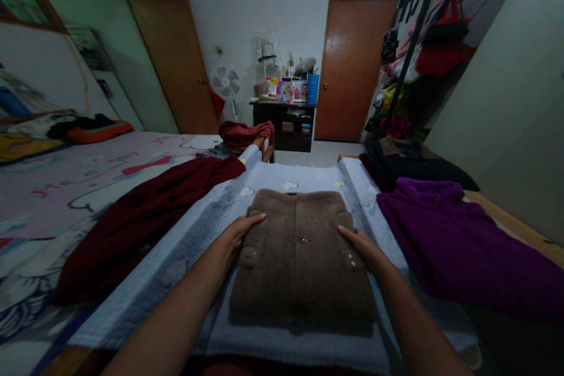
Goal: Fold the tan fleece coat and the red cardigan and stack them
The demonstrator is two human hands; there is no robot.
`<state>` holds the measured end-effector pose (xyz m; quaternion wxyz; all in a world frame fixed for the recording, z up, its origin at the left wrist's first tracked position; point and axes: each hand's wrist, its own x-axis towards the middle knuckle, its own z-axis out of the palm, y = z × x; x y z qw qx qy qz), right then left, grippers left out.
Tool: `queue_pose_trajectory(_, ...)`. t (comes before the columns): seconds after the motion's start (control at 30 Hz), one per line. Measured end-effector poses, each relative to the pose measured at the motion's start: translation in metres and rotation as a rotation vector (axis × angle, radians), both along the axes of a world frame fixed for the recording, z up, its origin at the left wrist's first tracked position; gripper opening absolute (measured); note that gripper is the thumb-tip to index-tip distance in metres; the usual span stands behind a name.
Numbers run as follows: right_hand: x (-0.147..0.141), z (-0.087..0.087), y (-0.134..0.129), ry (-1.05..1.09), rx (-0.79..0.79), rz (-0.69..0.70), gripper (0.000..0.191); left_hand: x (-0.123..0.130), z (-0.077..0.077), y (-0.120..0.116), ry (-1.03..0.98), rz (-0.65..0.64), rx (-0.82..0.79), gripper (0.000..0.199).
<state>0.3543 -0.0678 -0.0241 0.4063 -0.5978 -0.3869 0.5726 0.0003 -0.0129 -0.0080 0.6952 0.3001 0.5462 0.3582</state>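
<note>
A brown fleecy jacket (295,270), folded into a neat rectangle, lies in front of me on a pale blue padded sheet (291,175). Its buttoned front faces up. My left hand (241,232) grips the left edge, thumb on top and the other fingers hidden along the side. On the opposite edge my right hand (358,242) holds it the same way, thumb near a pocket flap. To the left a dark red garment (145,217) is spread loosely, while a folded purple garment (462,247) lies to the right.
Beyond the purple garment sits a dark folded garment with a brown collar (409,158). A bed with a printed sheet (110,158) stretches along the left. At the back are a black cabinet (282,135), a fan (227,83) and a wooden door (352,64). Bags (445,41) hang at right.
</note>
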Motion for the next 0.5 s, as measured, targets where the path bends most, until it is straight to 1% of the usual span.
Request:
queue_pose_trajectory(0.07,-0.002,0.007,-0.003,0.08,-0.076,-0.007,0.054,0.001,0.001,0.0,-0.035,0.007,-0.024,0.04)
queue_pose_trajectory(0.13,-0.003,0.014,-0.006,0.18,-0.107,0.015,0.048,0.002,0.002,0.001,-0.073,0.021,-0.025,0.04)
queue_pose_trajectory(0.27,-0.003,0.019,-0.007,0.363,-0.18,0.06,0.037,0.004,0.003,0.004,-0.206,-0.035,-0.107,0.034)
queue_pose_trajectory(0.4,-0.005,0.021,-0.007,0.398,-0.238,0.051,0.035,0.003,0.003,0.001,-0.297,-0.03,-0.2,0.033)
queue_pose_trajectory(0.5,-0.009,0.026,-0.009,0.384,-0.224,0.056,0.032,0.002,0.005,-0.004,-0.334,-0.037,-0.194,0.037)
